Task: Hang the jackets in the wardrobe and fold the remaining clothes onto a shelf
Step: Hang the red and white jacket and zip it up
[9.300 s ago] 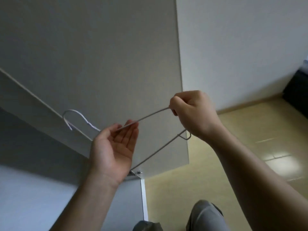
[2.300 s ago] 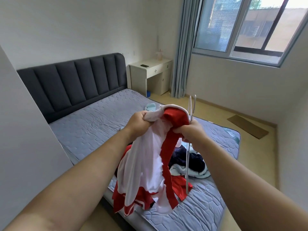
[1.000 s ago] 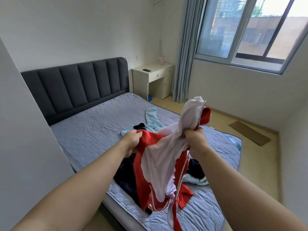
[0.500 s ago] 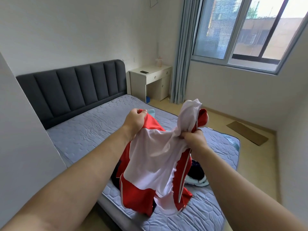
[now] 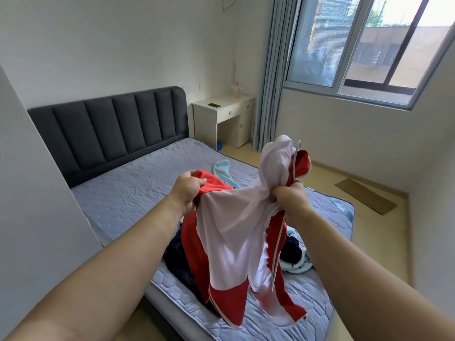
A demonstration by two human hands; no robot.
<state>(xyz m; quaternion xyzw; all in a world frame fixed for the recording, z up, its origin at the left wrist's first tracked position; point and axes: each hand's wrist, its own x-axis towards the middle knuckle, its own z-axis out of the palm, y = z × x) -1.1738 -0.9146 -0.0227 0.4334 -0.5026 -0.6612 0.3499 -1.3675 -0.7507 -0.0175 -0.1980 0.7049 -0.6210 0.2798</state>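
Your left hand [image 5: 188, 187] is clenched on a red shoulder of the red-and-white jacket [image 5: 229, 232], which is held up over the near edge of the bed [image 5: 118, 195]. The jacket's white lining faces you and its hem hangs down by the mattress. Your right hand [image 5: 290, 200] grasps the bunched collar and hood. It seems to grasp the thin wire hanger [image 5: 278, 252] too, though cloth hides that grip. Dark and pale blue clothes [image 5: 295, 257] lie behind on the bed.
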